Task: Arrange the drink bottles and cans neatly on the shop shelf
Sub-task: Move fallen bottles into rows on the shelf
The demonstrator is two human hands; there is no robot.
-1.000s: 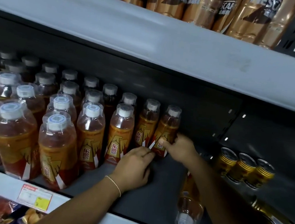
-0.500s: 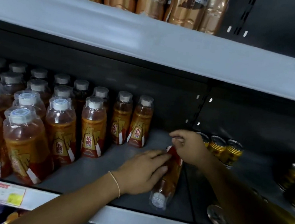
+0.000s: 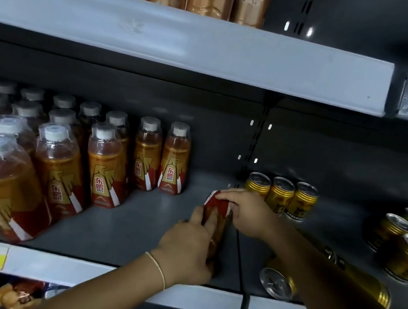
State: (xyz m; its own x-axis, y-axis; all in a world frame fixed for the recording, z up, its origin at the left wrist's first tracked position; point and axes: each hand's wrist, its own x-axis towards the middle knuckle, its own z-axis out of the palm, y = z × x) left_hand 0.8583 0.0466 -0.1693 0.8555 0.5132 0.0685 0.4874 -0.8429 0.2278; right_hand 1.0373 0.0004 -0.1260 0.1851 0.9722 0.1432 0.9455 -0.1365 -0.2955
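On the shelf (image 3: 138, 223), both hands gripping one toppled bottle (image 3: 218, 208): left hand (image 3: 187, 248), right hand (image 3: 250, 215); fallen can (image 3: 277, 284) at 5 o'clock still waiting.

head view, close, facing shelf (image 3: 117, 223)

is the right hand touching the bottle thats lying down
Touching. The head view shows the right hand with fingers curled over the base end of the lying bottle, no gap between them; the left hand grips it too.
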